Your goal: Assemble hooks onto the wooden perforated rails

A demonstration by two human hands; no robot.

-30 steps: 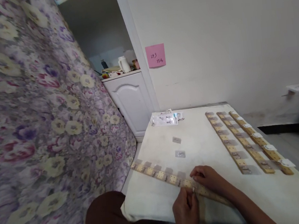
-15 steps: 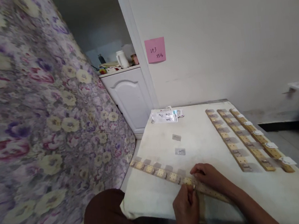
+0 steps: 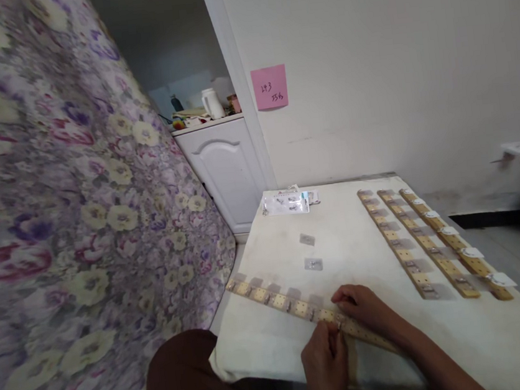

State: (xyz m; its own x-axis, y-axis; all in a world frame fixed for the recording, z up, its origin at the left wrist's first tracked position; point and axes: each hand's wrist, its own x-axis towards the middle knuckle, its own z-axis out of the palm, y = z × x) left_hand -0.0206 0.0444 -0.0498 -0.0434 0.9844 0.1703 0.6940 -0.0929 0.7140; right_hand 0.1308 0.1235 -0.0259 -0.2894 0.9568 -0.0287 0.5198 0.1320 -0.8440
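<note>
A perforated wooden strip (image 3: pixel 279 300) lies slantwise along the near side of the table, with small metal fittings on clear plastic pieces fixed at intervals. My left hand (image 3: pixel 324 353) is closed in a pinch at the strip's near edge, beside a small metal fitting; what its fingertips hold is too small to make out. Just beyond the strip, my right hand (image 3: pixel 359 305) is curled with fingertips together at the strip's far edge, and anything in them is hidden. Its forearm covers part of the strip's right end. Two small clear pieces, one nearer (image 3: pixel 313 264) and one farther (image 3: pixel 307 239), lie beyond the strip.
Three similar strips lie at the right: a left one (image 3: pixel 405 258), a middle one (image 3: pixel 428 243) and a right one (image 3: pixel 477 267) with white tags. Clear packaging (image 3: pixel 284 203) rests at the table's back. A floral curtain (image 3: pixel 100 194) hangs at left; a pink note (image 3: pixel 270 87) is on the wall.
My left hand has shifted very slightly to the right along the strip. The right hand and the other things look almost unchanged.
</note>
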